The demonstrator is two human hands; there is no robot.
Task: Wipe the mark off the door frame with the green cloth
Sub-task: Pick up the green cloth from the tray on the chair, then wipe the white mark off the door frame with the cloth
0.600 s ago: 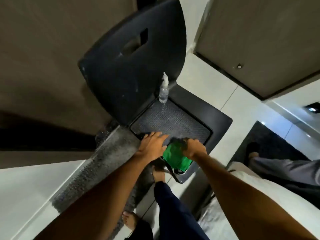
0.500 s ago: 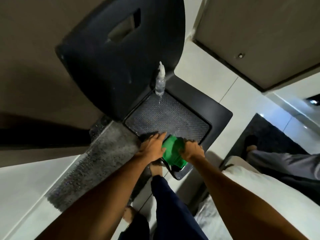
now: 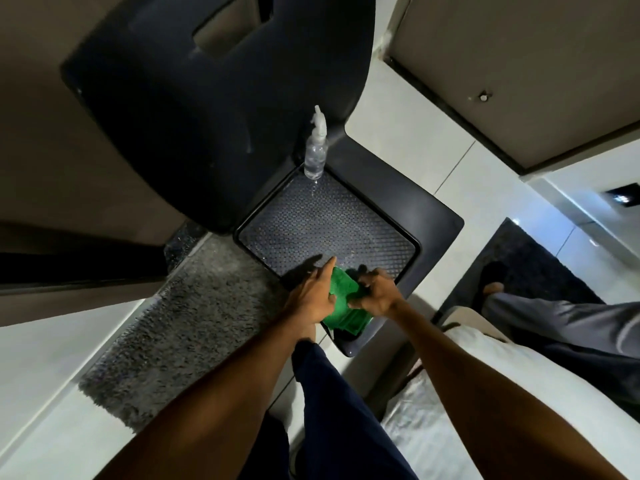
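The green cloth (image 3: 344,306) lies bunched at the near corner of a black chair seat (image 3: 433,216). My left hand (image 3: 311,294) rests against the cloth's left side, fingers stretched forward, thumb on the fabric. My right hand (image 3: 375,291) has its fingers curled into the cloth's right side and grips it. A clear spray bottle (image 3: 316,152) stands upright at the back of the seat, against the chair back (image 3: 207,109). A brown door (image 3: 519,71) with its dark frame edge lies at the upper right; no mark is visible on it.
A grey shaggy mat (image 3: 173,327) lies on the white tiled floor left of the chair. A dark rug (image 3: 519,268) sits at right, with another person's foot and grey trouser leg (image 3: 554,317) on it. A white cushion (image 3: 485,393) is at lower right.
Both hands have closed in on the cloth and bunched it tighter. The view has tilted so the chair sits higher in frame.
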